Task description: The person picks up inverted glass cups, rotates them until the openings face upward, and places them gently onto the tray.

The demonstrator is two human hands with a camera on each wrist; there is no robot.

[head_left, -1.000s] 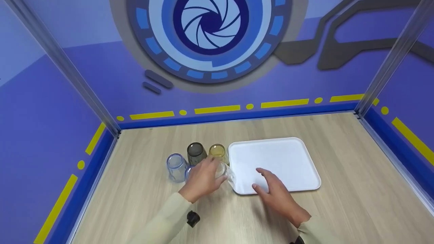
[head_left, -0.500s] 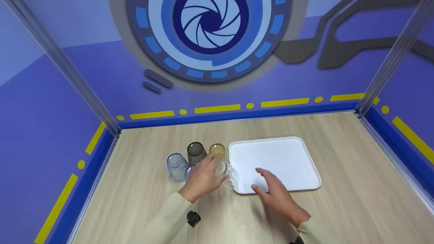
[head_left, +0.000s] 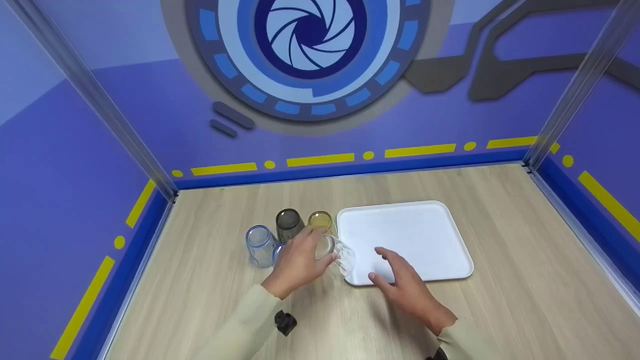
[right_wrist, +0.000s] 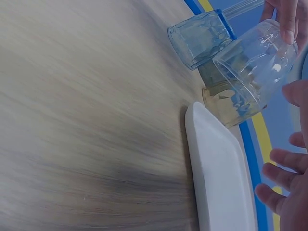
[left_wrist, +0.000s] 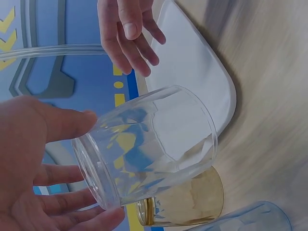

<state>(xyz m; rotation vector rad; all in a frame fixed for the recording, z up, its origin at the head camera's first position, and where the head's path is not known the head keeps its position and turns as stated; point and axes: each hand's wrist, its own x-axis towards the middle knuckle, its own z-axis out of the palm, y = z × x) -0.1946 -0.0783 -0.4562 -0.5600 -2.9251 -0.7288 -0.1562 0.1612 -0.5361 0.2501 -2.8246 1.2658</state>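
The clear glass (head_left: 336,254), gripped by the left hand (head_left: 299,262), has been tilted further over the tray (head_left: 430,235) edge; the right hand (head_left: 404,285) is spread wide beside it.

A pale wood-grain tabletop (head_left: 500,310) fills the floor of a booth walled in purple panels (head_left: 60,165), each trimmed low down with a blue band and yellow dashes and dots. On the back wall sits a large round blue-and-white emblem shaped like a camera shutter (head_left: 310,35), with dark grey shapes (head_left: 500,65) to its right. Slanted metal posts (head_left: 95,100) mark the booth's corners. Towards the left of the table stand three upturned tumblers close together: a light blue translucent one (head_left: 259,245), a smoky grey one (head_left: 289,224) and an amber one (head_left: 321,221) (the amber one stands just beside the tray's edge).
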